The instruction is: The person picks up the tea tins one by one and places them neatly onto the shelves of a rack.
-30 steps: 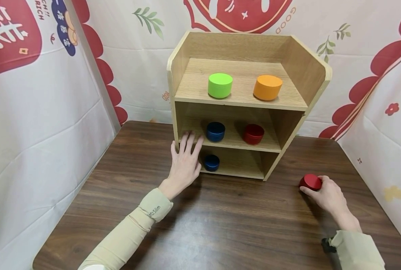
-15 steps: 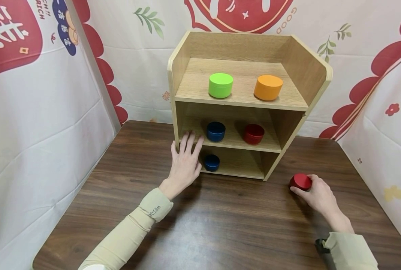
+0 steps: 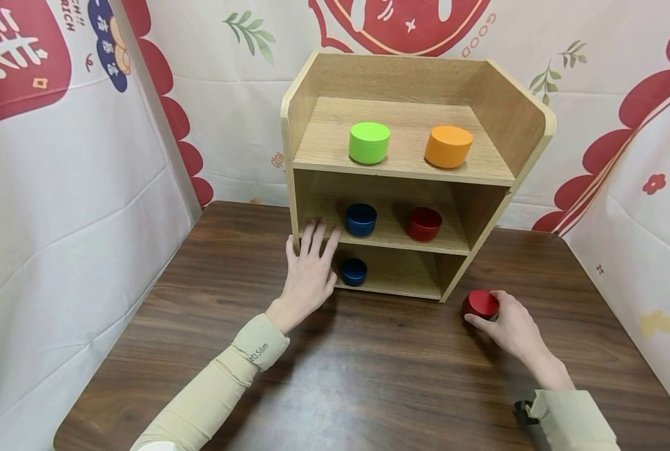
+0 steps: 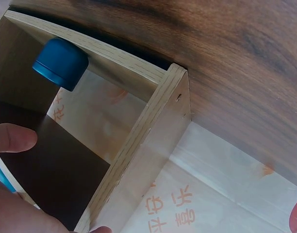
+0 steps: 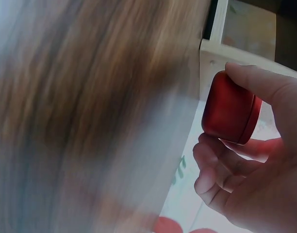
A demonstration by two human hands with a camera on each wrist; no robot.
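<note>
In the head view my right hand [image 3: 518, 332] grips a red round tin [image 3: 480, 304] above the table, just right of the shelf unit. The right wrist view shows the thumb on one side of this tin [image 5: 231, 109] and fingers on the other. My left hand [image 3: 308, 272] rests with spread, mostly straight fingers at the shelf unit's [image 3: 380, 245] left front edge. Its thumb [image 4: 15, 138] shows before the lower compartment in the left wrist view. Nearest to it are a blue tin [image 3: 354, 272] on the bottom level and another blue tin [image 3: 360, 220] on the middle level.
A second red tin [image 3: 424, 224] stands on the middle level, right of the blue one. The top level carries a green tin [image 3: 369, 143] and an orange tin [image 3: 448, 146]. Under the unit is a dark wooden table [image 3: 369, 376], with printed cloth [image 3: 239, 138] hanging behind and beside it.
My right hand has carried the red tin leftward, closer to the shelf unit's right side. The left hand keeps its place at the unit's left edge.
</note>
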